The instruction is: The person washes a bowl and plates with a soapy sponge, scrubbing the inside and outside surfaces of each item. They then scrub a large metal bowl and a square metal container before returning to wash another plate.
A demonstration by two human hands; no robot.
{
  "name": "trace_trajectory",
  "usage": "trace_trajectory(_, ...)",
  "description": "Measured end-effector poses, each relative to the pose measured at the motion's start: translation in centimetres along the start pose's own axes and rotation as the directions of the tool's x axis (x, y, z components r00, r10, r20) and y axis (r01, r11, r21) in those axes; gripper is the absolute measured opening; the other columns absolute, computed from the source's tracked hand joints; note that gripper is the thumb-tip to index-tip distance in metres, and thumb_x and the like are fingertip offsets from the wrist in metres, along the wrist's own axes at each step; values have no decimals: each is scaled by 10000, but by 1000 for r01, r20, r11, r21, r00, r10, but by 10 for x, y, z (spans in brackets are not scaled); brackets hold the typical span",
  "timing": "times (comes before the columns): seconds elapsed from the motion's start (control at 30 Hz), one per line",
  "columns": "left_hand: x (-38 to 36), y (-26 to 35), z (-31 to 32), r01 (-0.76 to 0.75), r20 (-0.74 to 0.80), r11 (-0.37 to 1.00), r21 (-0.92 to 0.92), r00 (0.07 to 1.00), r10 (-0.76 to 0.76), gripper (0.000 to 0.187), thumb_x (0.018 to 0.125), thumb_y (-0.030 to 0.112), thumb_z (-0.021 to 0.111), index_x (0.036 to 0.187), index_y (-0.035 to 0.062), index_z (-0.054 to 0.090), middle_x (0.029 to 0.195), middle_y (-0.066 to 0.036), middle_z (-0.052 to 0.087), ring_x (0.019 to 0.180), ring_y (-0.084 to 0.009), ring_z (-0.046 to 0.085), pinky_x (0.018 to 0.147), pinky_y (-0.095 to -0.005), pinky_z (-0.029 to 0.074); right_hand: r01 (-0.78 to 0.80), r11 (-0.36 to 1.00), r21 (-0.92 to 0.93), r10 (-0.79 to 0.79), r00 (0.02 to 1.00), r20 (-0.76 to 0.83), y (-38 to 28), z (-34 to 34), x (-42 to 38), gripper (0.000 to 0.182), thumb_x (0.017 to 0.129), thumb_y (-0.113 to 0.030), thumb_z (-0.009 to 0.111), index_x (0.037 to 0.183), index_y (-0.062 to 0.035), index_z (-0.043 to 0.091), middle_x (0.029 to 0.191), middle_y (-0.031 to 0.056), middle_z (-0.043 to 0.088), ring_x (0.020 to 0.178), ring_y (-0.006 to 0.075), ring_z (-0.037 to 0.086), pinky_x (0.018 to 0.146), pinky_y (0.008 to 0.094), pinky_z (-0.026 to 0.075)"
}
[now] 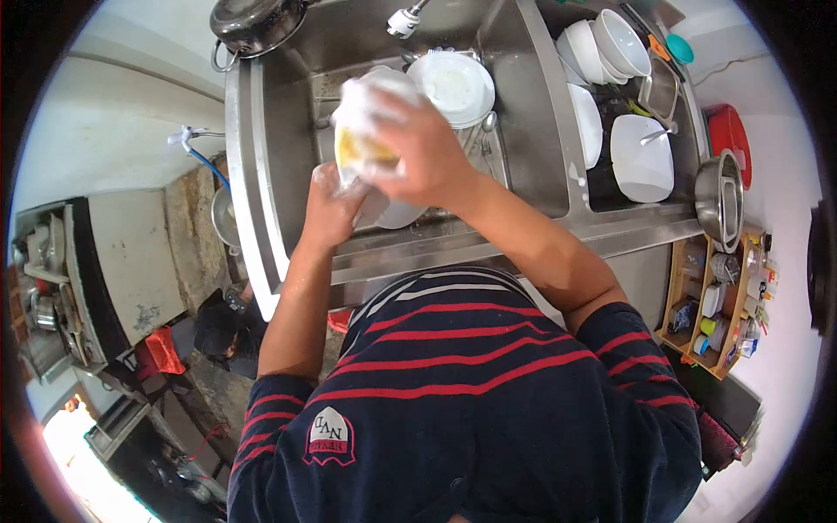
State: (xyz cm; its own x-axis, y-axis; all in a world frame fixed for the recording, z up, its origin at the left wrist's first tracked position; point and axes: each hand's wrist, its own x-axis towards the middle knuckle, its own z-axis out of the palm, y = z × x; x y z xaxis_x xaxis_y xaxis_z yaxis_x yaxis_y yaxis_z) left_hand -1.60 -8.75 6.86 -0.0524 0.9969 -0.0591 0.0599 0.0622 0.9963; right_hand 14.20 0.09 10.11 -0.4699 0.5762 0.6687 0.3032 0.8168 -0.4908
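My left hand point(331, 209) is closed, with foam on its fingers, around the lower edge of a white dish whose exact shape is hidden by suds and blur. Over that dish, my right hand point(423, 148) is closed on a foamy yellow sponge point(350, 146) and is smeared by motion. Both hands are above the sink basin point(523, 148). Beyond my right hand lies a stack of white plates point(453, 87) with suds on top. Spoons and forks point(488, 144) rest beside the stack.
A faucet point(403, 23) hangs over the basin, and a dark pot point(257, 26) stands at its back left corner. White bowls point(602, 52) and a square white plate point(641, 157) fill the right compartment. At lower left is another person point(222, 327).
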Motion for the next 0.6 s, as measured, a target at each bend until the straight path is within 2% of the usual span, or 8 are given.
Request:
trace_trajectory(0.13,-10,7,4,-74,-11,997,-21,997,74,218,886,159,626,974,-39,653,847,-38,663,752,-93,575,671,-279,461,161,985,65,-167,982,90,7,-1,8,447,688,-266,684,1102,-103,644,1214,161,573,1062,351,571,888,463,451)
trace_trajectory(0.2,-13,13,8,44,-63,997,-57,997,-48,259,885,195,639,984,-45,650,851,-46,660,780,-105,570,694,-280,457,-49,998,31,50,998,-29,32,3,10,460,701,-278,679,1105,-63,637,1158,182,603,1012,380,583,840,464,475)
trace_trajectory(0.27,-16,23,11,3,-109,998,-70,994,-11,282,883,214,647,989,-48,648,857,-49,659,783,-113,570,697,-282,456,-61,998,14,62,994,-86,68,7,5,422,748,-259,648,1094,-17,631,1041,190,649,928,345,624,787,419,498)
trace_trajectory(0.33,-19,26,11,-34,-160,996,-79,987,21,306,881,233,656,994,-51,646,863,-52,658,787,-121,569,701,-285,456,-696,582,420,729,676,111,80,9,-4,356,798,-201,596,1072,23,626,947,180,668,861,260,637,776,353,496)
trace_trajectory(0.47,-14,18,12,-151,-355,988,-18,925,135,353,883,262,657,989,-74,636,848,-62,652,764,-131,569,709,-289,461,-635,395,664,824,565,50,74,27,-47,312,829,-144,555,1069,45,617,886,165,669,809,206,624,771,311,486)
trace_trajectory(0.53,-13,3,4,-34,-409,996,81,910,65,442,736,72,690,1167,22,612,1161,-211,583,1030,-362,577,865,-441,450,-736,349,579,886,460,50,54,34,-69,302,831,-109,545,1077,54,608,972,204,657,911,258,628,831,341,475)
trace_trajectory(0.57,-8,0,4,-117,-417,934,337,871,259,520,699,-7,671,1206,87,608,1201,-219,557,1046,-365,574,870,-453,466,-737,347,580,888,457,50,42,36,-76,302,831,-109,545,1077,54,608,972,204,657,911,258,628,831,341,475)
trace_trajectory(0.6,-3,-1,7,-115,-413,935,336,874,256,520,699,-7,671,1206,87,608,1201,-219,557,1046,-365,574,870,-453,466,-718,472,512,837,548,-2,29,38,-83,319,829,-118,561,1099,49,597,1061,229,622,970,308,609,867,380,460)
